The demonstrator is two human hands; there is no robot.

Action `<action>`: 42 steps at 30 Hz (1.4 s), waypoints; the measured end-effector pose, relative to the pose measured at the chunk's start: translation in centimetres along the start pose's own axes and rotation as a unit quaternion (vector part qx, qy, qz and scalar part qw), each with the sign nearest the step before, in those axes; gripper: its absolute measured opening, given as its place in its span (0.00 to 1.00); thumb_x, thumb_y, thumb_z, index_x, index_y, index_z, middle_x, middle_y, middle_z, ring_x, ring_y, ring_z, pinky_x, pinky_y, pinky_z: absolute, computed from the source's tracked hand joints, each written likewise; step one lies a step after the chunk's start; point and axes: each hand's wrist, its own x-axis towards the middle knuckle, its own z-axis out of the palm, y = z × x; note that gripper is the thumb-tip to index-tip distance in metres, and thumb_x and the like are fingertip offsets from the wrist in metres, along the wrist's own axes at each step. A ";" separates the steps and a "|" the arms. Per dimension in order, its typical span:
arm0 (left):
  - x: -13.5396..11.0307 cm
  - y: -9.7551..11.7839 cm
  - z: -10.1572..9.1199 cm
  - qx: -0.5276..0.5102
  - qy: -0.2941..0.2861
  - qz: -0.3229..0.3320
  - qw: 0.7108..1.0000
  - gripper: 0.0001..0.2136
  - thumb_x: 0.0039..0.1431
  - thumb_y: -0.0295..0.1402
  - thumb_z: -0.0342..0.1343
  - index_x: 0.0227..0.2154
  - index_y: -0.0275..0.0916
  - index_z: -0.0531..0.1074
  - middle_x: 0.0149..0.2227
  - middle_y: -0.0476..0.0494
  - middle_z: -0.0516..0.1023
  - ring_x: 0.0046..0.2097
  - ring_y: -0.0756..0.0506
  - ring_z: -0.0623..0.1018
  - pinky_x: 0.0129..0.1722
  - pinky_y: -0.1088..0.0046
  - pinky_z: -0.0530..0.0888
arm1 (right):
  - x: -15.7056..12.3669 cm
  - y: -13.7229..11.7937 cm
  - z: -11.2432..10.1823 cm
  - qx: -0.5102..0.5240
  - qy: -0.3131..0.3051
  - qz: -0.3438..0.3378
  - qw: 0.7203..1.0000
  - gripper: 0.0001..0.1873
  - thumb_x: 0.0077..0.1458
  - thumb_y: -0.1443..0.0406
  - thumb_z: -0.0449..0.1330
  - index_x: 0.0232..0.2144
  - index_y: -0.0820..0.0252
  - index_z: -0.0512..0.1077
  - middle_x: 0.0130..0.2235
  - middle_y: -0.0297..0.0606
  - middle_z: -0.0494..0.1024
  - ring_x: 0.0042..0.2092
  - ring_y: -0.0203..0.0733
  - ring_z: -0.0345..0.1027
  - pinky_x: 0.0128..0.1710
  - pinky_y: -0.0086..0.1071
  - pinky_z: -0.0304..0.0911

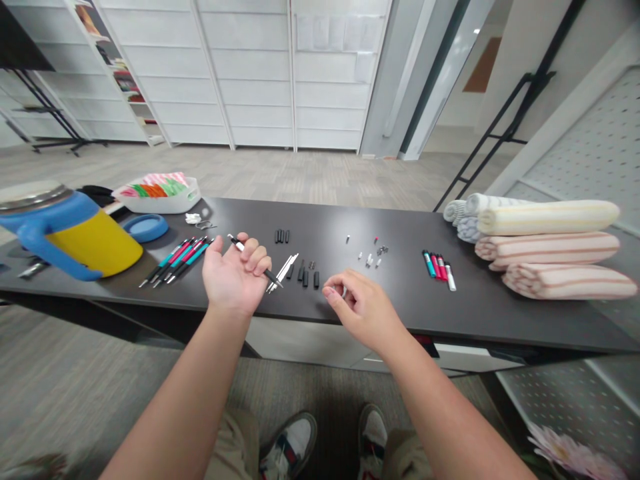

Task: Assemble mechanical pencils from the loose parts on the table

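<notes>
My left hand (pixel 235 273) is palm up over the dark table (pixel 500 300), fingers curled round a thin black-and-white pen part (pixel 253 260). My right hand (pixel 363 307) hovers near the table's front edge, thumb and fingers pinched on a tiny whitish piece I cannot make out. Between the hands lie white pen tubes (pixel 284 270) and short black caps (pixel 305 275). Finished pens in pink and teal (pixel 177 260) lie left of my left hand. Small springs and tips (pixel 370 257) are scattered beyond my right hand.
A blue-and-yellow jug (pixel 75 233), a blue lid (pixel 146 227) and a white tray of coloured items (pixel 159 190) stand at the left. Coloured pen barrels (pixel 439 267) and rolled striped towels (pixel 545 247) lie at the right. My shoes show on the floor below.
</notes>
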 end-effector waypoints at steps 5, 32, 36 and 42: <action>0.1 -1.0 0.9 0.204 -0.020 0.082 0.975 0.06 0.66 0.34 0.58 0.41 0.40 0.68 0.31 0.52 0.71 0.25 0.53 0.69 0.22 0.79 0.66 | 0.1 0.0 0.0 0.000 0.003 0.000 1.000 0.12 0.71 0.57 0.57 0.38 0.55 0.75 0.35 0.34 0.74 0.33 0.38 0.66 0.35 0.32 0.58; -4.3 -6.2 3.5 0.505 -0.098 -0.012 0.857 0.14 0.60 0.42 0.65 0.42 0.38 0.75 0.40 0.40 0.85 0.41 0.43 0.84 0.43 0.68 0.79 | 0.1 -0.1 0.7 0.054 0.070 0.016 0.996 0.11 0.59 0.62 0.67 0.28 0.57 0.70 0.27 0.29 0.72 0.29 0.34 0.63 0.30 0.29 0.55; -3.2 -3.5 3.0 0.604 -0.070 0.048 0.792 0.15 0.62 0.44 0.60 0.44 0.39 0.78 0.39 0.41 0.85 0.41 0.42 0.84 0.43 0.68 0.78 | 0.0 -0.1 0.4 0.066 0.055 0.032 0.996 0.09 0.63 0.57 0.66 0.41 0.56 0.77 0.30 0.30 0.74 0.29 0.35 0.65 0.31 0.30 0.59; -0.1 3.3 -0.7 0.896 -0.010 0.159 0.414 0.19 0.68 0.39 0.47 0.47 0.37 0.81 0.45 0.34 0.80 0.48 0.36 0.79 0.50 0.61 0.74 | -0.1 -0.2 0.3 0.067 0.056 0.038 0.995 0.10 0.66 0.56 0.62 0.38 0.55 0.79 0.30 0.31 0.76 0.29 0.36 0.66 0.30 0.31 0.59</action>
